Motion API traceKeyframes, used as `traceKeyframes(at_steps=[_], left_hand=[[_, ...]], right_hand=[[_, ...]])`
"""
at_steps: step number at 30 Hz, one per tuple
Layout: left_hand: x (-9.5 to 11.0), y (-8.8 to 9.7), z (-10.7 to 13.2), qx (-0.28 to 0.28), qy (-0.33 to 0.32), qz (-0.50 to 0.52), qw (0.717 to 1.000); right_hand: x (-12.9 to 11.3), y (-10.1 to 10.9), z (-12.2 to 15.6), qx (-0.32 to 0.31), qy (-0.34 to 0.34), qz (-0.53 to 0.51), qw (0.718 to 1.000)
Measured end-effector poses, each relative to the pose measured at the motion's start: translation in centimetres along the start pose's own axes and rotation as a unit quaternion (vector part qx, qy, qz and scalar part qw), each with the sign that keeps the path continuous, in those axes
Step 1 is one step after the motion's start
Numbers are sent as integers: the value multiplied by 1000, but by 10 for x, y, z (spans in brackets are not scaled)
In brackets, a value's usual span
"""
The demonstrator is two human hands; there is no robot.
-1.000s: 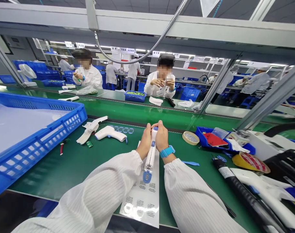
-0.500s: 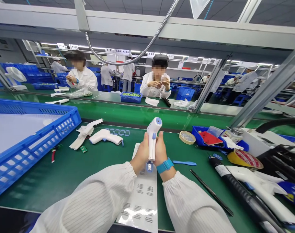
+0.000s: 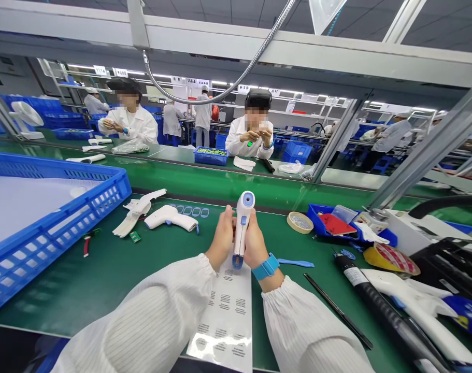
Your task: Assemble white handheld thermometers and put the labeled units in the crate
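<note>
Both my hands hold a white and blue handheld thermometer gun [image 3: 241,220] upright above the green bench. My left hand [image 3: 221,238] wraps its left side, fingers closed on the body. My right hand [image 3: 254,242], with a blue wrist strap [image 3: 265,267], grips the right side of the handle. The gun's round blue-ringed head points up and away from me. Under my hands lies a white sheet of printed labels [image 3: 224,316].
A big blue crate [image 3: 60,223] stands at the left. Another white thermometer gun [image 3: 169,217] and loose shell halves [image 3: 137,212] lie behind it. A tape roll [image 3: 299,221], blue parts tray [image 3: 325,220], black tool [image 3: 383,311] and more guns fill the right. Other workers sit across the conveyor.
The thermometer gun went from lying head-away and low in my hands to standing upright. Since half a second ago it has dropped slightly and my fingers have shifted along its body.
</note>
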State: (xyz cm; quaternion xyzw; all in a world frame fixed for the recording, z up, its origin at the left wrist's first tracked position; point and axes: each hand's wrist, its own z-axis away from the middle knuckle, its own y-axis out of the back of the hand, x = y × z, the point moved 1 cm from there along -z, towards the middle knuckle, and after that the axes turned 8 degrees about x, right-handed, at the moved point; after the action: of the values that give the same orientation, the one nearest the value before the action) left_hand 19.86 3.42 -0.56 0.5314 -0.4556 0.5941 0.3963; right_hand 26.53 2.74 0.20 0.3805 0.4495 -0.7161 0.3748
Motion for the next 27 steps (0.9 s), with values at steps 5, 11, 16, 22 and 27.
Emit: traceKeyframes(at_steps=[5, 11, 16, 22, 27], left_hand=[[0, -4, -6, -47, 68, 34, 996], [-5, -10, -18, 8, 68, 31, 997], [-16, -16, -29, 25, 108, 30, 993], [-13, -15, -26, -24, 184, 51, 981], [-3, -7, -17, -61, 209, 54, 974]], right_hand=[[1, -2, 2, -5, 22, 14, 1000], [14, -8, -18, 60, 55, 23, 996], [20, -10, -33, 66, 11, -3, 998], [15, -3, -20, -19, -84, -76, 993], [6, 0, -6, -93, -112, -119, 982]])
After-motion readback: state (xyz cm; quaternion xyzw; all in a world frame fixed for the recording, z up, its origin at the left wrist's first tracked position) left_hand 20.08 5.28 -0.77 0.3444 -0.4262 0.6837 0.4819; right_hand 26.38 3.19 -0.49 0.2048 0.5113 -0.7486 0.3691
